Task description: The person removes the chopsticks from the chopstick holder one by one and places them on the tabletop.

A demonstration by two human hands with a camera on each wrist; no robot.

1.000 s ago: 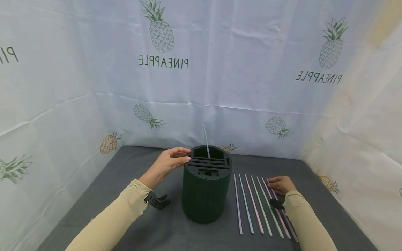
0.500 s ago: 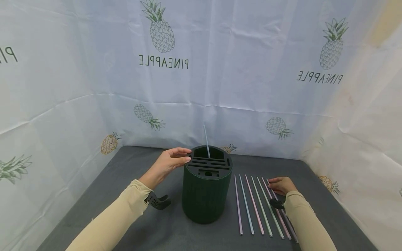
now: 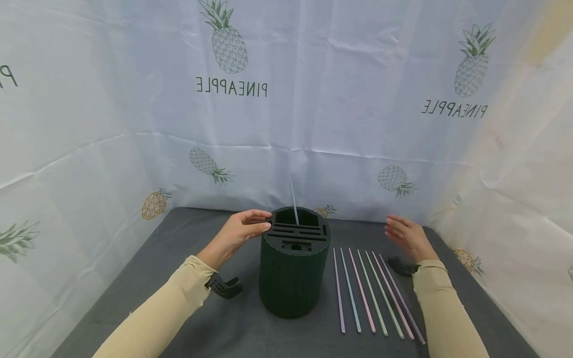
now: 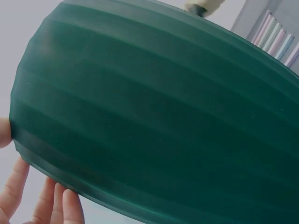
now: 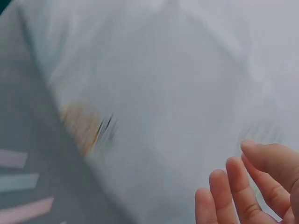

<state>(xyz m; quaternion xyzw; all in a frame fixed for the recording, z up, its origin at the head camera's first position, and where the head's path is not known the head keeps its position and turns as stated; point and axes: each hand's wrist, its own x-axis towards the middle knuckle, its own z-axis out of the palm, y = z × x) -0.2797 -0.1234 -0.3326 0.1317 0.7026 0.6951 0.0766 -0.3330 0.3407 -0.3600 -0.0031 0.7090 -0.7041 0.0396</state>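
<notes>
A dark green, ribbed cylindrical knife block (image 3: 293,281) stands upright on the table, its black top cut with slots and a larger opening at the back. One thin pale blue stick (image 3: 293,199) leans upright in that opening. At the block's upper left, my left hand (image 3: 235,233) rests thumb and fingertips on the rim, the fingers extended. The left wrist view shows its fingers (image 4: 45,200) along the block's side. Several slim pastel sticks (image 3: 368,293), like chopsticks, lie side by side to the right. Beyond their far ends my right hand (image 3: 408,237) is raised, fingers loosely extended, holding nothing.
The dark grey tabletop (image 3: 215,328) runs back to a white curtain (image 3: 313,114) printed with pineapples, which also encloses both sides. Dark bands with camera mounts (image 3: 224,287) sit at the wrists below the light sleeves.
My right hand has left the far end of the rightmost stick and moved up and away from it. That stick stays lying in the row. My left hand keeps its place on the block.
</notes>
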